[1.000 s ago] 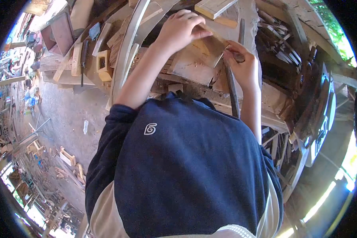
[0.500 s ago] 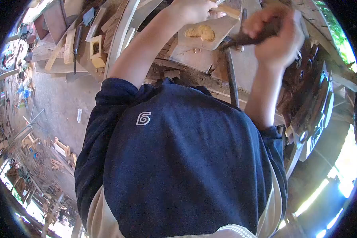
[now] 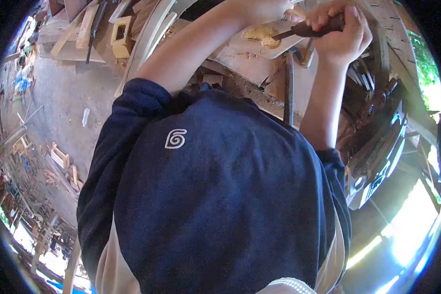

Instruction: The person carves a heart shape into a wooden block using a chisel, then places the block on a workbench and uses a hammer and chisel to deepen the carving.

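Observation:
A dark-handled tool [image 3: 320,27] with a thin metal blade is wrapped in my right hand [image 3: 346,36]. Its tip touches a small yellowish lump [image 3: 271,42], beside a yellow-brown patch on a pale board [image 3: 240,47]. My left hand [image 3: 274,9] is at the top, near the board's far edge; its fingers close around something I cannot make out. Just below the board's right side a dark bar [image 3: 289,88] points toward my body.
On the left lie a hollow wooden block [image 3: 122,36], a long dark chisel-like tool [image 3: 97,32] and wooden strips. A curved pale wooden piece [image 3: 152,41] runs beside my left forearm. Dark stacked pieces [image 3: 377,132] stand at the right.
The dark-handled tool was blurred and is now sharp, its blade tip on the yellow lump. The view has shifted, so the bench things appear higher. My left hand remains near the board's far edge.

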`<action>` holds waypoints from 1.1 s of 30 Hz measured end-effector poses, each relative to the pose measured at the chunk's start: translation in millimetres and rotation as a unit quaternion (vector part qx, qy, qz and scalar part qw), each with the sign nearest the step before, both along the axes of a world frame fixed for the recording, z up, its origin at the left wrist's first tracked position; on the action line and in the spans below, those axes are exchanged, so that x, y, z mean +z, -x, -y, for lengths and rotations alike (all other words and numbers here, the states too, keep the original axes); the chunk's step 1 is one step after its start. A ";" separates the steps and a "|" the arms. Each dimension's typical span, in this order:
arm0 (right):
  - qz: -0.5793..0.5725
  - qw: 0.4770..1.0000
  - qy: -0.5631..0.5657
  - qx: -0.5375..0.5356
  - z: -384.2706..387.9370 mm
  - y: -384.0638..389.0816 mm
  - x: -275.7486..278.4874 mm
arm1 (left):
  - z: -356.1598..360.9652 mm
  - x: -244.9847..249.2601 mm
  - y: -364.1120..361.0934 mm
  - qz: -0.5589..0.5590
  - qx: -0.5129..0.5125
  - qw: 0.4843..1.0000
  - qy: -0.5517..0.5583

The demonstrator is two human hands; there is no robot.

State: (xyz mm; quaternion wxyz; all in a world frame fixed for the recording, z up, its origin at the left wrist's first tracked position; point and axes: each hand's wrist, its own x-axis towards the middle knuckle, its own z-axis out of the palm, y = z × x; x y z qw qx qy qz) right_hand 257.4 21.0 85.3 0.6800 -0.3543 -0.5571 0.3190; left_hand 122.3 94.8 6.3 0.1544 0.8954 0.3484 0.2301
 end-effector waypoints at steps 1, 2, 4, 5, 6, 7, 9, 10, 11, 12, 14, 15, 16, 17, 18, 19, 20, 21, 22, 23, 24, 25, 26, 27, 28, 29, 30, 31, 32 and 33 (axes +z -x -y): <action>-0.002 0.997 -0.007 0.075 -2.2 -3.2 6.0 | -0.9 0.8 -0.3 0.006 -0.002 1.000 -0.005; -0.005 0.988 -0.013 0.152 -4.5 -4.3 12.6 | -2.2 1.4 -0.7 0.009 0.002 1.000 -0.005; -0.093 0.980 0.025 0.176 -0.3 18.6 12.3 | 0.5 1.8 -0.5 0.008 0.006 1.000 -0.016; -0.289 0.909 -0.031 0.297 -7.3 28.0 -7.1 | -0.7 -1.9 -0.6 0.010 0.007 1.000 -0.014; -0.469 0.784 -0.086 0.399 -15.7 36.2 -26.3 | -4.3 -7.4 -0.8 0.028 0.000 0.999 -0.039; -0.490 0.736 -0.118 0.453 -24.1 48.3 -34.6 | -7.6 -10.7 -0.6 0.046 -0.005 0.997 -0.064; -0.244 0.881 -0.040 0.403 -14.7 20.3 1.7 | -13.2 -15.1 -2.2 0.013 0.002 0.999 -0.053; 0.024 0.948 0.041 0.315 -10.2 12.3 17.8 | -13.6 -15.4 -3.3 -0.022 0.007 0.999 -0.041; 0.011 0.952 0.029 0.304 -10.1 15.2 18.3 | -13.7 -16.3 -4.5 -0.020 0.008 0.999 -0.041; 0.014 0.951 0.029 0.306 -10.6 15.0 19.5 | -13.5 -16.1 -5.2 -0.038 0.016 0.998 -0.043; 0.049 0.946 0.049 0.317 -10.0 14.6 22.9 | -9.4 -15.5 -6.5 -0.052 0.026 0.997 -0.044; 0.053 0.944 0.046 0.321 -13.1 14.7 24.7 | -7.7 -11.9 -5.5 -0.037 0.021 0.999 -0.023; 0.050 0.944 0.050 0.323 -18.2 15.0 25.0 | -8.4 -8.3 -1.8 -0.022 0.019 1.000 -0.004; 0.045 0.944 0.054 0.323 -21.4 15.2 23.8 | -8.1 -8.1 2.0 -0.023 0.025 0.999 -0.008; 0.039 0.945 0.060 0.319 -21.3 16.0 23.3 | -4.6 -10.8 3.9 0.045 -0.003 0.998 0.037; 0.036 0.949 0.076 0.305 -22.0 17.4 23.3 | -4.3 -12.7 4.9 0.114 -0.032 0.990 0.079; 0.040 0.947 0.071 0.309 -23.2 17.0 26.7 | -6.2 -14.4 3.8 0.116 -0.028 0.990 0.073; 0.042 0.941 0.067 0.328 -16.9 22.6 36.8 | -5.3 -17.0 0.7 0.142 -0.024 0.989 0.020; 0.043 0.935 0.065 0.346 -12.4 25.6 42.5 | -1.7 -20.1 -2.3 0.168 -0.020 0.985 -0.031; 0.052 0.940 0.066 0.330 -20.3 22.2 23.6 | -3.0 -26.5 -3.4 0.170 -0.017 0.985 -0.033; 0.055 0.938 0.063 0.336 -23.2 20.5 16.7 | -8.8 -29.6 -0.9 0.118 -0.023 0.992 -0.021; 0.024 0.944 0.074 0.320 -26.1 19.6 12.3 | -14.4 -32.4 2.7 0.065 -0.026 0.998 -0.010; -0.009 0.950 0.089 0.299 -26.5 16.7 10.2 | -16.2 -35.9 2.7 0.064 -0.023 0.998 -0.011; 0.019 0.950 0.092 0.298 -27.9 14.4 15.4 | -16.4 -34.7 1.2 0.068 -0.031 0.996 -0.043; 0.022 0.950 0.088 0.300 -31.2 9.4 16.4 | -19.0 -32.0 0.2 0.073 -0.038 0.994 -0.078; 0.076 0.948 0.080 0.298 -35.2 3.2 14.0 | -23.1 -30.9 0.0 0.076 -0.035 0.993 -0.082; 0.129 0.944 0.073 0.296 -36.9 2.5 12.3 | -28.0 -31.0 0.3 0.014 -0.050 0.998 -0.041; 0.126 0.947 0.064 0.289 -36.7 5.5 7.0 | -31.4 -32.0 -0.1 -0.049 -0.063 0.997 0.001; 0.155 0.953 0.031 0.259 -31.9 6.8 2.6 | -30.9 -34.8 -3.1 -0.047 -0.060 0.997 -0.001; 0.153 0.963 0.042 0.217 -21.7 19.6 7.5 | -24.6 -31.9 -5.8 -0.067 -0.023 0.997 -0.030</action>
